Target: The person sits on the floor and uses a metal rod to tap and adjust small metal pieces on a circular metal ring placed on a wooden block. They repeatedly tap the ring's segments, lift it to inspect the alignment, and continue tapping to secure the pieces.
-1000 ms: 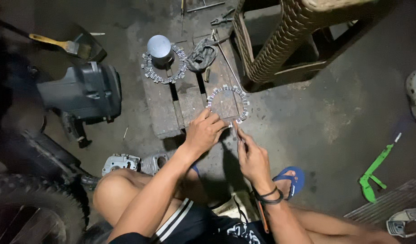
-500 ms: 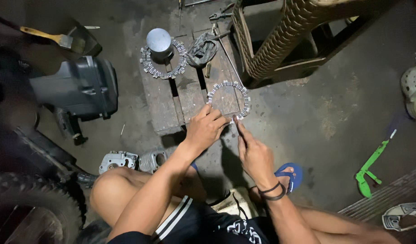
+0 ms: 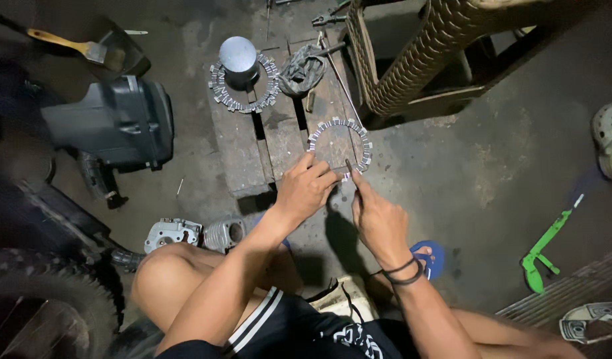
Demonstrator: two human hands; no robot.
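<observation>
A person crouched on a workshop floor (image 3: pixel 479 173) works on a toothed ring (image 3: pixel 340 143) that lies flat on the near right corner of a low wooden pallet (image 3: pixel 249 156). The left hand (image 3: pixel 306 189) rests on the ring's near edge, its fingers (image 3: pixel 322 174) curled and pressing the rim down. The right hand (image 3: pixel 379 219), just to the right and touching the same near edge, pinches a thin dark tool (image 3: pixel 350 166) between thumb and forefinger, the tip set against the ring. A dark band (image 3: pixel 404 271) circles the right wrist.

Farther along the pallet, on its far left part, a second toothed ring (image 3: pixel 221 90) lies around a grey cylinder (image 3: pixel 238 58) that stands upright. A crumpled grey rag (image 3: pixel 302 66) lies just right of it, with a long thin rod (image 3: pixel 342 83) beside the rag. To the left of the pallet sits a black plastic housing (image 3: pixel 116 119); beyond it, at far left, a brush (image 3: pixel 76 46) with a yellow handle. Near the person's left knee lie two metal engine parts (image 3: pixel 196 234), side by side. A knobbly tyre (image 3: pixel 43 299) fills the near left corner. A woven chair (image 3: pixel 425 50) stands at far right of the pallet, a green tool (image 3: pixel 548 242) lies on the floor at right, and a blue sandal (image 3: pixel 433 258) shows under the right forearm.
</observation>
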